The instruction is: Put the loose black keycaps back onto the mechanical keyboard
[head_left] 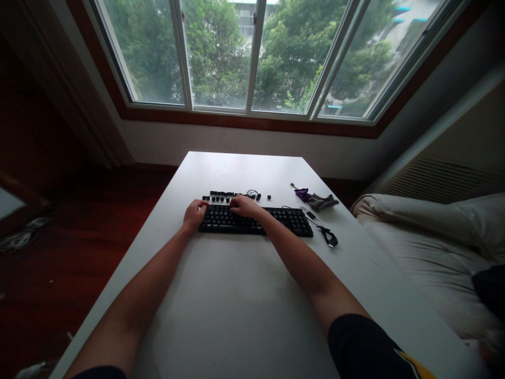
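A black computer keyboard (pixel 221 227) lies lengthwise across the white table. My left hand (pixel 194 215) grips its left end near the far corner, fingers curled at the edge. Over the far rows, left of the keyboard's middle, my right hand (pixel 245 206) reaches down with fingers bunched together. Whatever lies between those fingertips is hidden. Loose black keycaps (pixel 216 199) sit in rough rows just beyond the keyboard, partly covered by my right hand. A single keycap (pixel 269 197) lies apart to their right.
Right of the keyboard is a bundled black USB cable (pixel 328 237). Farther back lie a grey and purple cloth-like bundle (pixel 321 202) and a small brush-like tip (pixel 292 185). The white table (pixel 244 305) has a pale sofa (pixel 418 247) on its right and a window beyond.
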Demonstrator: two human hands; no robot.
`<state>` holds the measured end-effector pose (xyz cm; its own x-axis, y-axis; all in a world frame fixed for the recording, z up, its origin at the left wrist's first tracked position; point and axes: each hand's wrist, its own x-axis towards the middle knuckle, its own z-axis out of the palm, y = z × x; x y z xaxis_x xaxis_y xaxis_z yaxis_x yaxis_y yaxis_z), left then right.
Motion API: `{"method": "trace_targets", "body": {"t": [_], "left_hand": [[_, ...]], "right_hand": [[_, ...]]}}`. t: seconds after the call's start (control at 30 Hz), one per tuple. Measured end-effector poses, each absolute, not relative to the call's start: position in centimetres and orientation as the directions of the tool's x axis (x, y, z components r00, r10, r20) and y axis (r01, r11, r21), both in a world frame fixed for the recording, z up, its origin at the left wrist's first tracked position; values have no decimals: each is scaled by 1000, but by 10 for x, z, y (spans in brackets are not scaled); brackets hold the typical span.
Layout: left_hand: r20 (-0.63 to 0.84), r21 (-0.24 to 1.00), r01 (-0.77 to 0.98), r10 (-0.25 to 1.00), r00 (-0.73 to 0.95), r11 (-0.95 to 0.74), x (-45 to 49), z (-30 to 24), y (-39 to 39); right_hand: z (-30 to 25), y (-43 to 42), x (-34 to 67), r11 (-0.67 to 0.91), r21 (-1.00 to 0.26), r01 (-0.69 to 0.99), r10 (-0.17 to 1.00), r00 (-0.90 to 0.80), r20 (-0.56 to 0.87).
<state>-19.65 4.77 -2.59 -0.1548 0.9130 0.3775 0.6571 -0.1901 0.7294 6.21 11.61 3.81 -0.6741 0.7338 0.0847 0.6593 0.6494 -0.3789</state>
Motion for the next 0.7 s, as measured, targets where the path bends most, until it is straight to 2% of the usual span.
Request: {"method": "trace_targets", "body": {"t": [0.1, 0.17, 0.37, 0.57, 0.7], "left_hand": [[376, 729, 659, 913, -156, -187, -196, -25, 47], [379, 727, 660, 912, -157, -188, -196, -25, 47], [385, 720, 668, 909, -157, -190, -195, -24, 46], [381, 725, 663, 911, -160, -187, -195, -23, 45], [374, 728, 662, 913, -163, -180, -194, -23, 44]], "right_hand": [[30, 119, 62, 532, -487, 693, 828, -547, 125], [24, 118, 59, 476, -516, 712, 868, -473, 149], [10, 112, 53, 483, -481, 731, 875, -419, 241], [13, 107, 55, 476, -455, 752, 873, -467, 143], [14, 103, 55, 472, -434, 767, 878, -455, 151]]}}
